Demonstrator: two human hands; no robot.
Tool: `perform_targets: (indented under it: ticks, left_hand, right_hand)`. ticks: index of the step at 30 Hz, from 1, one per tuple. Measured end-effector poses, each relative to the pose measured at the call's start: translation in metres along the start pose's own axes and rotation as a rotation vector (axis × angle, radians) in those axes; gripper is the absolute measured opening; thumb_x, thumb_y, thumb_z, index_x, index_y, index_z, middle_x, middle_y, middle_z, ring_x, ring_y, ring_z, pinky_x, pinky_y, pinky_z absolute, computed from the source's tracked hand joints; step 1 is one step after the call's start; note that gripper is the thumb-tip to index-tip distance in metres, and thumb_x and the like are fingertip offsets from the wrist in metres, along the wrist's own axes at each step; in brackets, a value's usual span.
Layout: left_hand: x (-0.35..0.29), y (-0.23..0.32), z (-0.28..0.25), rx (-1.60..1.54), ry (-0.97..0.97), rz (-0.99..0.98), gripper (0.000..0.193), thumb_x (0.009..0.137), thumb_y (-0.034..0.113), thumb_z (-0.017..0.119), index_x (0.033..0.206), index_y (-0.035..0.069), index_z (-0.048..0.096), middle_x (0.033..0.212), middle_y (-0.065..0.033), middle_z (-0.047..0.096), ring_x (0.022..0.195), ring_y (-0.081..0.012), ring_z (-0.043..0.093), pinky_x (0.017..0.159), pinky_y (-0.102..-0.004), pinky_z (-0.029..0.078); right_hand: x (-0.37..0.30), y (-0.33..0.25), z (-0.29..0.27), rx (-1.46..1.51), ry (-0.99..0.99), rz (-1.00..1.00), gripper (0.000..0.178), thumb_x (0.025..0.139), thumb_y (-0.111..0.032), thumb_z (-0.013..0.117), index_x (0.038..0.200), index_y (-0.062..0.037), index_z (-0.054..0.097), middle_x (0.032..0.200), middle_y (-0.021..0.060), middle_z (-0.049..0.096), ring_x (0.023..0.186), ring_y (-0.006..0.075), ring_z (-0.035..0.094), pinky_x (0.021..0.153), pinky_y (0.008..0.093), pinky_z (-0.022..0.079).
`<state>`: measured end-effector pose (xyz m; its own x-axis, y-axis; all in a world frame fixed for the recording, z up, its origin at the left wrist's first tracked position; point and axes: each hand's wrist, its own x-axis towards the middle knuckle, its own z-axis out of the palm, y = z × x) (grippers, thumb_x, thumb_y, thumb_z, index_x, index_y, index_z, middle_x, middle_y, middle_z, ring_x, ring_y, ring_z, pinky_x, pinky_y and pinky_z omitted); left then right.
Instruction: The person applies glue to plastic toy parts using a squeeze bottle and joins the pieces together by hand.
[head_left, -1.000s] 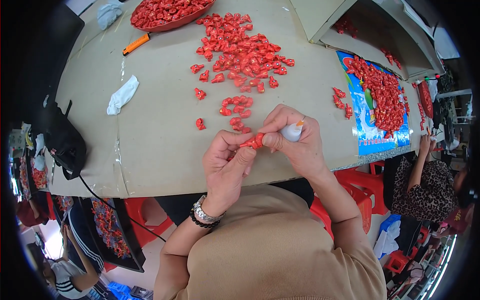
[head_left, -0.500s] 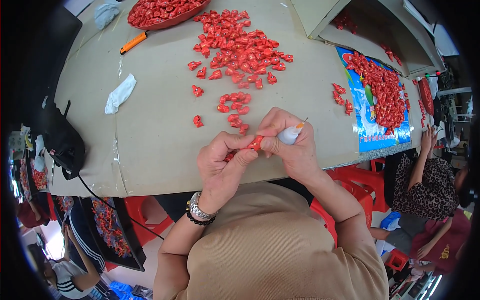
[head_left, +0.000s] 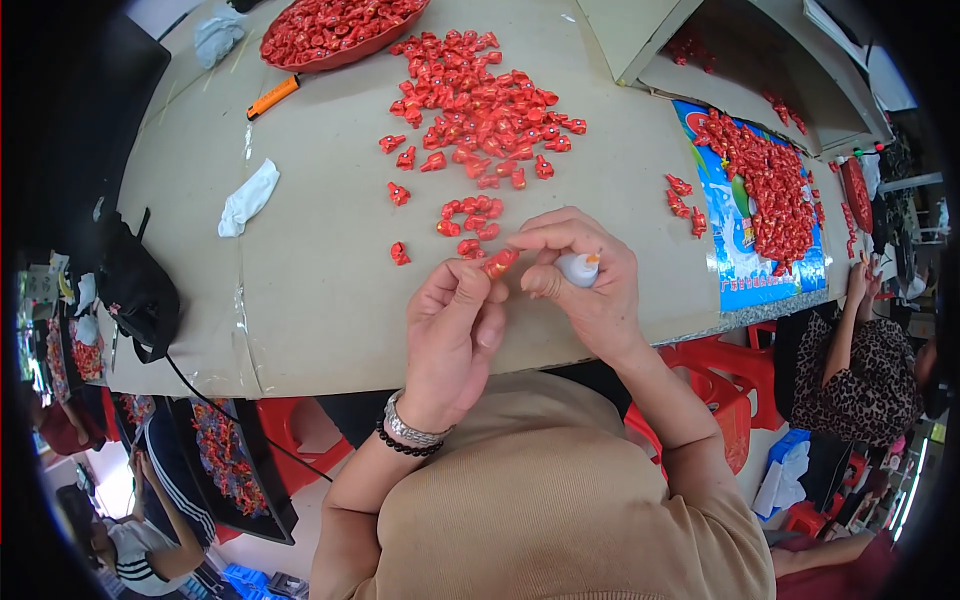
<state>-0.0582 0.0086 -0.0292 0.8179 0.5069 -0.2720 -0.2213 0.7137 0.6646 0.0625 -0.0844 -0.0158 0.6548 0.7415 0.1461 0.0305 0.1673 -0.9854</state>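
Observation:
Between thumb and fingertips, my left hand point(head_left: 452, 325) pinches a small red figurine piece point(head_left: 500, 263). Just to its right, my right hand point(head_left: 592, 275) keeps a small white glue bottle point(head_left: 577, 269) with an orange tip tucked in its palm. The thumb and index finger of that hand are apart and off the red piece. Beyond my hands lies a short cluster of red pieces point(head_left: 470, 215), with a larger loose pile of red pieces point(head_left: 490, 105) farther back. A single red piece point(head_left: 399, 253) sits left of the cluster.
A red bowl point(head_left: 345, 62) heaped with pieces stands at the back left, near an orange-handled cutter point(head_left: 272, 97) and a crumpled white cloth point(head_left: 248, 198). To the right, another red pile point(head_left: 765, 190) covers a blue printed sheet point(head_left: 735, 290). A black bag point(head_left: 140, 285) hangs at the left edge.
My right thumb and index finger have come away from the red piece. My left hand still holds it, turned to a different angle, and the glue bottle's tip now points differently.

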Motion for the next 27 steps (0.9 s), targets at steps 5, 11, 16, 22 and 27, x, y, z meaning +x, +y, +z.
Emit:
perform_targets:
  ticks: [5,11,16,22,27]
  left_hand:
    - [-0.003,0.005,0.005,-0.148,0.045,-0.225,0.027,0.094,0.034,0.052,0.094,0.009,0.059,0.076,0.0003,0.059,0.051,-0.0051,0.042,0.042,-0.0182,0.029]
    - [-0.001,0.005,0.008,-0.193,0.059,-0.317,0.027,0.092,0.036,0.054,0.092,0.01,0.06,0.074,0.0007,0.058,0.05,-0.0051,0.041,0.041,-0.018,0.027]
    - [0.0,0.004,0.009,-0.189,0.091,-0.337,0.024,0.092,0.034,0.055,0.089,0.011,0.058,0.07,0.0007,0.057,0.05,-0.0056,0.041,0.041,-0.0185,0.027]
    - [-0.001,0.001,0.007,-0.184,0.102,-0.319,0.023,0.092,0.033,0.055,0.087,0.011,0.057,0.07,0.0008,0.056,0.049,-0.0059,0.041,0.041,-0.0193,0.027]
    - [-0.001,0.001,0.007,-0.19,0.089,-0.331,0.022,0.092,0.033,0.056,0.086,0.011,0.056,0.07,0.0008,0.055,0.05,-0.0061,0.042,0.041,-0.0194,0.027]
  right_hand:
    - [0.003,0.012,-0.005,-0.334,0.001,-0.326,0.015,0.072,-0.001,0.071,0.086,-0.0029,0.067,0.077,0.0071,0.06,0.072,0.0163,0.06,0.059,0.027,0.047]
    - [0.003,0.015,-0.008,-0.34,-0.051,-0.31,0.012,0.071,-0.001,0.072,0.08,-0.0018,0.064,0.076,0.0083,0.059,0.066,0.0181,0.059,0.057,0.0275,0.045]
    - [0.002,0.016,-0.008,-0.328,-0.065,-0.314,0.013,0.071,0.001,0.071,0.078,-0.0011,0.06,0.071,0.0079,0.056,0.063,0.0182,0.055,0.054,0.0283,0.044]
    - [0.001,0.018,-0.005,-0.37,-0.076,-0.382,0.014,0.071,0.004,0.07,0.076,-0.0008,0.057,0.066,0.0075,0.052,0.058,0.0187,0.05,0.049,0.0298,0.041]
    - [0.001,0.017,-0.007,-0.395,-0.091,-0.423,0.016,0.07,0.005,0.07,0.075,-0.0011,0.056,0.064,0.0065,0.052,0.057,0.0189,0.05,0.048,0.0297,0.04]
